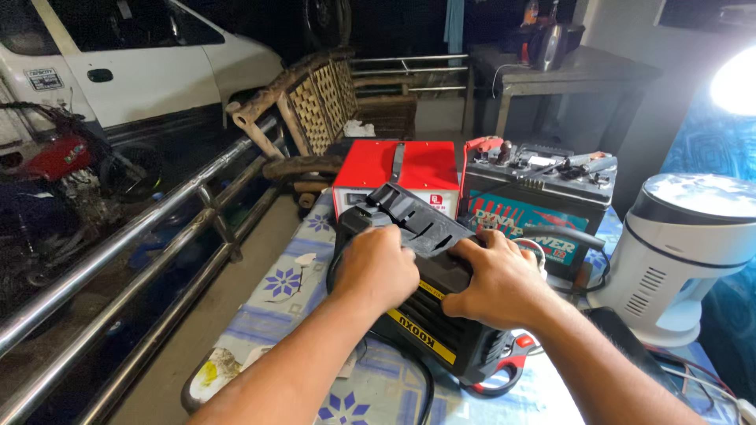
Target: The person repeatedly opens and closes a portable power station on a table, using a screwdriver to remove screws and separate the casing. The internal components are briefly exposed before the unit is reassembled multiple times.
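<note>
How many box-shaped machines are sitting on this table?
3: the black unit under both hands, the red box behind it, the battery to the red box's right. Others may be hidden.

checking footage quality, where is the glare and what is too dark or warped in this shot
Head view: a bright lamp blows out the upper right corner, washing the round white plastic appliance. The same view shows both hands, left hand and right hand, well lit and sharp on the black boxy machine with a yellow stripe. The background behind the white car falls into deep shadow, and the metal railing bows from wide-lens distortion.
</note>
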